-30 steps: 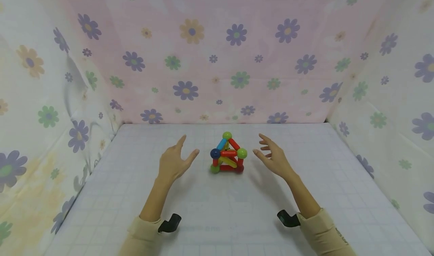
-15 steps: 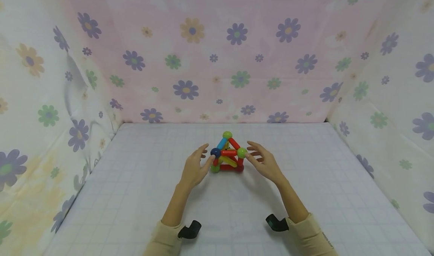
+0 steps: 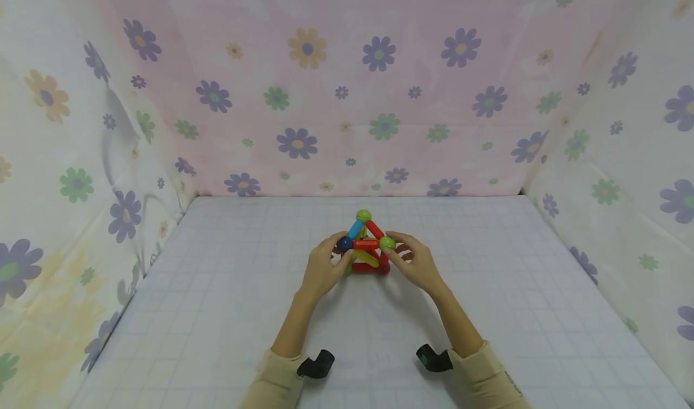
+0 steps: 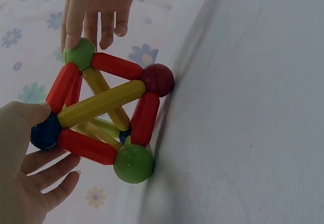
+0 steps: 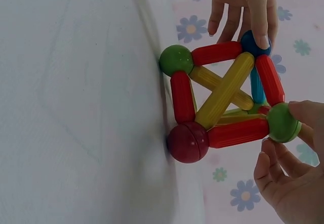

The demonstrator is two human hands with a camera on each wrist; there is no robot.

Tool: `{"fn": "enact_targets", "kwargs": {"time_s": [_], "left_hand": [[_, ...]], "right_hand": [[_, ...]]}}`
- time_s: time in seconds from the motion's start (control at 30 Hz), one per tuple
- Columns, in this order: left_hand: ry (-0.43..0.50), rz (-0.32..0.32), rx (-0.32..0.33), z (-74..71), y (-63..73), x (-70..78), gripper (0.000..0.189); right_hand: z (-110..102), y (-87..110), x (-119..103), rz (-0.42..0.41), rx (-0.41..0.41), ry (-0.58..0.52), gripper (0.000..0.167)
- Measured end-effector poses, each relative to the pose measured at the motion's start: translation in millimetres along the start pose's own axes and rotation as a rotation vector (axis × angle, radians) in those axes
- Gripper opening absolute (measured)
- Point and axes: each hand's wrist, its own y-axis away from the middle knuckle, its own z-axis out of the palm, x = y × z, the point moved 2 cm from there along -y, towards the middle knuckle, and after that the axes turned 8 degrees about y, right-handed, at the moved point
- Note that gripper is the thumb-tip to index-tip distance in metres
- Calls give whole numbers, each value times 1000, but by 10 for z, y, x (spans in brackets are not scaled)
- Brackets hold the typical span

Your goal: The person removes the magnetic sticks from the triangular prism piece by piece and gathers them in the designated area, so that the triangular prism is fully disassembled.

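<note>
Ball-and-rod frame (image 3: pixel 366 244) stands on table (image 3: pixel 368 330), square face to the near side; yellow diagonal rod (image 3: pixel 366 258) runs upper-left to lower-right; left hand (image 3: pixel 323 268) pinches upper blue ball (image 4: pixel 46 132), right hand (image 3: pixel 418 265) upper green ball (image 5: pixel 282 123).

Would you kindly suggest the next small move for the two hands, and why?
Probably a gentle, level lift of the ball-and-stick frame: the left hand pinches its dark blue ball, the right hand pinches the green ball at the other end of the same red stick, and the lower dark red ball appears to rest on the white table.
</note>
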Motion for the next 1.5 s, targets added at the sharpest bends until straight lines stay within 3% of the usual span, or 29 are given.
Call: {"fn": "enact_targets", "kwargs": {"time_s": [0.27,0.43,0.93,1.5], "left_hand": [[35,15,45,34,-19,6,36],[39,28,78,51,-28,-2,36],[122,22,112,65,-67,-34,33],[143,22,130,66,-53,-19,33]], "right_hand": [[196,-48,286,-29,41,13,36],[220,-67,344,-23,57,18,34],[242,-83,365,-35,110,1,30],[264,-107,320,-50,145,110,28]]}}
